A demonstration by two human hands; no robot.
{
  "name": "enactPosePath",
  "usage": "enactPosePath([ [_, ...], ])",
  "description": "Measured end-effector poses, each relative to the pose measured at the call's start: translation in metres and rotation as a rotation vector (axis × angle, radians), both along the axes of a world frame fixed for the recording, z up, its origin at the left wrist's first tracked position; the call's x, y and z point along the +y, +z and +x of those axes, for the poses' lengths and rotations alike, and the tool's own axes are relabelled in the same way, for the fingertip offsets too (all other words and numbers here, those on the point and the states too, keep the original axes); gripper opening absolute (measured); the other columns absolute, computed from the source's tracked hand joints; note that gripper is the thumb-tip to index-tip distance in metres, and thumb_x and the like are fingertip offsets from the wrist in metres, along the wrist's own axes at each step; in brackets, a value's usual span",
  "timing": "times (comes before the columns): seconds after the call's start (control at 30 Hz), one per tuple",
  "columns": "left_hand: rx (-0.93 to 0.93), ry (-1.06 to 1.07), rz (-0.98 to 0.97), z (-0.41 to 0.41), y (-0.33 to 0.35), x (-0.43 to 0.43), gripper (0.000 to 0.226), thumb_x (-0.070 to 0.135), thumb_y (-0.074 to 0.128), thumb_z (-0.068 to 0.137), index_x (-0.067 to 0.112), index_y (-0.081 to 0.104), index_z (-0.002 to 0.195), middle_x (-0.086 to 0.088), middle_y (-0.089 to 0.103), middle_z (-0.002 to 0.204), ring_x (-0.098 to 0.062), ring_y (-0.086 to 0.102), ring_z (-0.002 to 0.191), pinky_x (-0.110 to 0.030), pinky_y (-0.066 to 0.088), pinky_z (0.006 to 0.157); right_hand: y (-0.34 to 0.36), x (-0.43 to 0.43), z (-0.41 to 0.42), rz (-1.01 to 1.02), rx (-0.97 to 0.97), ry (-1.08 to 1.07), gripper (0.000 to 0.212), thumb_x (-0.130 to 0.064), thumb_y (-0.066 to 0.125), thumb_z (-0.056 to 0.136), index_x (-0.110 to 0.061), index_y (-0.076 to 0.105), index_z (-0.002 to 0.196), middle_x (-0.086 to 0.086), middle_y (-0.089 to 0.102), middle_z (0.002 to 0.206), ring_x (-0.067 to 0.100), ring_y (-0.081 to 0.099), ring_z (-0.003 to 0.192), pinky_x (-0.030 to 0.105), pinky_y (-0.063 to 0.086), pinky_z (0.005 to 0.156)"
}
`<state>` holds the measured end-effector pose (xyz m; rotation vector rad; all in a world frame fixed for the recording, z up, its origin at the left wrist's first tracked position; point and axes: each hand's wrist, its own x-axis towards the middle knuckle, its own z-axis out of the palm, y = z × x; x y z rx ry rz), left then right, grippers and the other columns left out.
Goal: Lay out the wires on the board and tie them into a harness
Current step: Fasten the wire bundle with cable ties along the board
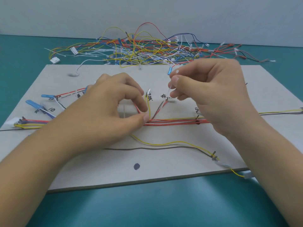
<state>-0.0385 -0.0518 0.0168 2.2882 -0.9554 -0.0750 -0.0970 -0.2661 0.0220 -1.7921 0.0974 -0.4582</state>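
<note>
Our left hand (114, 102) has its fingers (145, 117) narrowed to a pinch, thumb and forefinger closed on the wire bundle (172, 122) just where a red and a yellow strand turn up out of it. Our right hand (208, 92) is raised a little above the board, and its fingers (176, 79) hold a thin white tie (170, 87), which slants down to a second red and brown branch between the two hands.

Outward from the left fingers, the bundle runs flat across the board (164, 163), under the right hand and on to the board's right edge. On the other side it passes under our left hand and ends at a white connector (12, 122) at the left edge, with blue terminals (32, 103) just beyond it.

Nearer to us than the fingers, a loose yellow wire (164, 143) and a brown wire (155, 148) curve to two small pegs (214, 156) by the near right corner, and the yellow one hangs over the edge there. Between those wires and the board's near edge lies bare board with one dark dot (136, 166), then open teal surface (147, 203).

Beyond the fingers, past the far edge, a tangled pile of wires (147, 48) spreads across the surface, and a few of its ends lie on the board.
</note>
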Motion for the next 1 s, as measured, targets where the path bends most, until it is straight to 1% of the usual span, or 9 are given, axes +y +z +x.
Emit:
enactPosePath([
  [0.1, -0.001, -0.016, 0.054, 0.002, 0.0, 0.0, 0.013, 0.055, 0.069, 0.075, 0.044, 0.074, 0.08, 0.025, 0.06, 0.109, -0.008, 0.052, 0.113, -0.048, 0.04, 0.104, -0.001, 0.0, 0.004, -0.025, -0.02, -0.044, 0.018, 0.006, 0.068, 0.086, -0.009, 0.075, 0.08, 0.003, 0.075, 0.07, 0.02, 0.073, 0.062, 0.032, 0.059, 0.06],
  [0.2, 0.004, -0.006, 0.029, 0.001, -0.002, -0.003, 0.005, 0.043, 0.08, 0.076, 0.04, 0.076, 0.078, 0.017, 0.066, 0.102, -0.01, 0.06, 0.105, -0.043, 0.045, 0.099, -0.001, 0.002, 0.005, -0.013, -0.04, -0.065, 0.017, 0.005, 0.069, 0.086, -0.01, 0.075, 0.08, 0.004, 0.076, 0.072, 0.02, 0.074, 0.062, 0.033, 0.06, 0.062],
  [0.33, 0.005, 0.007, 0.032, 0.002, -0.001, -0.002, 0.003, 0.04, 0.078, 0.072, 0.038, 0.077, 0.074, 0.01, 0.07, 0.093, -0.007, 0.062, 0.089, -0.033, 0.047, 0.085, -0.001, 0.005, 0.006, 0.024, -0.076, -0.05, 0.012, 0.005, 0.07, 0.086, -0.005, 0.075, 0.084, 0.01, 0.076, 0.075, 0.02, 0.074, 0.063, 0.032, 0.06, 0.062],
  [0.4, 0.017, 0.007, 0.031, 0.001, 0.0, -0.002, 0.004, 0.039, 0.078, 0.071, 0.035, 0.078, 0.07, 0.01, 0.071, 0.087, -0.006, 0.063, 0.086, -0.034, 0.049, 0.084, -0.002, 0.008, 0.006, 0.033, -0.086, -0.031, 0.012, 0.006, 0.07, 0.086, -0.004, 0.074, 0.083, 0.01, 0.076, 0.075, 0.02, 0.074, 0.062, 0.029, 0.059, 0.062],
  [0.47, 0.018, 0.008, 0.042, 0.0, 0.0, -0.003, 0.006, 0.039, 0.077, 0.071, 0.034, 0.077, 0.068, 0.011, 0.071, 0.084, -0.008, 0.065, 0.085, -0.037, 0.051, 0.084, -0.003, 0.012, 0.006, 0.01, -0.093, -0.021, 0.014, 0.006, 0.07, 0.086, -0.007, 0.074, 0.081, 0.01, 0.076, 0.077, 0.02, 0.074, 0.062, 0.032, 0.06, 0.062],
  [0.57, -0.01, 0.014, 0.07, 0.0, 0.0, -0.004, 0.011, 0.037, 0.079, 0.075, 0.034, 0.073, 0.067, 0.012, 0.069, 0.086, -0.008, 0.064, 0.086, -0.039, 0.051, 0.087, -0.005, 0.013, 0.008, -0.041, -0.097, -0.028, 0.016, 0.004, 0.069, 0.084, -0.01, 0.074, 0.078, 0.009, 0.076, 0.078, 0.02, 0.075, 0.063, 0.038, 0.063, 0.064],
  [0.7, -0.052, 0.013, 0.123, -0.002, -0.002, -0.006, 0.014, 0.034, 0.077, 0.083, 0.033, 0.068, 0.071, 0.014, 0.061, 0.093, -0.009, 0.059, 0.089, -0.041, 0.048, 0.09, -0.014, 0.016, 0.01, -0.19, -0.036, -0.039, 0.014, 0.001, 0.071, 0.083, -0.012, 0.075, 0.079, 0.003, 0.075, 0.071, 0.016, 0.075, 0.066, 0.041, 0.063, 0.068],
  [0.8, -0.089, 0.003, 0.185, -0.003, -0.002, -0.007, 0.014, 0.036, 0.072, 0.087, 0.034, 0.063, 0.076, 0.014, 0.054, 0.097, -0.015, 0.054, 0.095, -0.048, 0.045, 0.094, -0.019, 0.021, 0.01, -0.266, -0.008, -0.005, 0.011, -0.002, 0.073, 0.083, -0.013, 0.077, 0.081, 0.0, 0.075, 0.07, 0.013, 0.075, 0.066, 0.039, 0.063, 0.068],
  [1.0, -0.136, 0.005, 0.293, -0.004, -0.004, -0.008, 0.012, 0.046, 0.054, 0.086, 0.035, 0.057, 0.081, 0.014, 0.045, 0.102, -0.016, 0.042, 0.097, -0.046, 0.04, 0.093, -0.02, 0.024, 0.013, -0.407, 0.046, 0.165, 0.011, -0.001, 0.071, 0.085, -0.011, 0.077, 0.086, 0.001, 0.074, 0.072, 0.015, 0.072, 0.067, 0.038, 0.061, 0.069],
])
